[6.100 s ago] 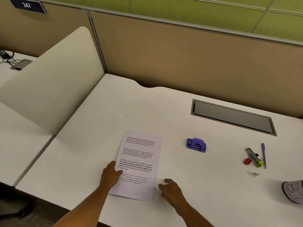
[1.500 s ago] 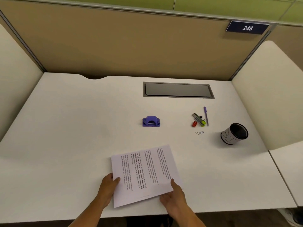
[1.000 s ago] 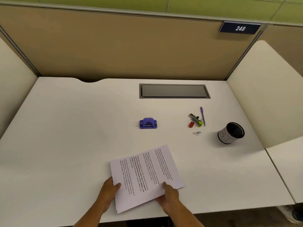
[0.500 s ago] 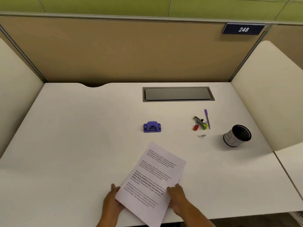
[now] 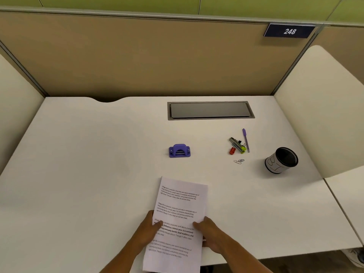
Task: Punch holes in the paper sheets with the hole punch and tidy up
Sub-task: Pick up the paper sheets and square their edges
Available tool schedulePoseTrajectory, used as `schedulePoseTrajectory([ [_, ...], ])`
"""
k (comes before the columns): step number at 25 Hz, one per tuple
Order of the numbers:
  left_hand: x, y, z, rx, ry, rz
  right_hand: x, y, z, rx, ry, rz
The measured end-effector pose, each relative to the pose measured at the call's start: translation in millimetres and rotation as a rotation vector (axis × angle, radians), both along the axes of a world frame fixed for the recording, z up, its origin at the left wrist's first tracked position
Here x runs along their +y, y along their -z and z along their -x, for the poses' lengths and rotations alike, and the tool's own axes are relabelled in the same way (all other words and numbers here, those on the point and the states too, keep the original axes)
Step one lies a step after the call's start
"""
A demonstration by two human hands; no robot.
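Gripping the paper sheets (image 5: 178, 217) with both hands' fingers clamped on their edges, I judge punching unstarted; purple hole punch (image 5: 179, 150) sits untouched.

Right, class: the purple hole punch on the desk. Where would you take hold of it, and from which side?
Grip the hole punch across its two short ends, coming down from above. It sits flat and low on the desk, wider than deep, with bare desk all round. The raised arched lever on top is for pressing, so probably not the best grip.
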State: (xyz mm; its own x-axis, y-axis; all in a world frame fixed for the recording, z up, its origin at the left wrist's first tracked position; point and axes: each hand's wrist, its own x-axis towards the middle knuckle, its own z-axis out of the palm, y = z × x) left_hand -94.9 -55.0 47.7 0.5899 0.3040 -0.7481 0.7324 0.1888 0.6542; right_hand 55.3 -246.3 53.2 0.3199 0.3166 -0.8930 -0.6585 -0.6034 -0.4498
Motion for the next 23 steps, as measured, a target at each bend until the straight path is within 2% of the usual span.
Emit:
schedulePoseTrajectory([
  [6,-5,5,2,0.055,-0.176,-0.147,1,11,1,-0.137,0.099,0.058],
  [9,-13,5,-2,0.061,-0.151,-0.15,5,11,10,-0.229,0.03,0.101],
  [12,-19,5,-6,0.055,-0.139,-0.149,12,11,16,-0.289,0.058,0.115],
  [16,-23,5,-7,0.049,-0.141,-0.144,19,10,22,-0.315,0.073,0.104],
  [23,-9,6,-6,0.073,-0.158,-0.184,-1,17,10,-0.356,0.158,0.239],
])
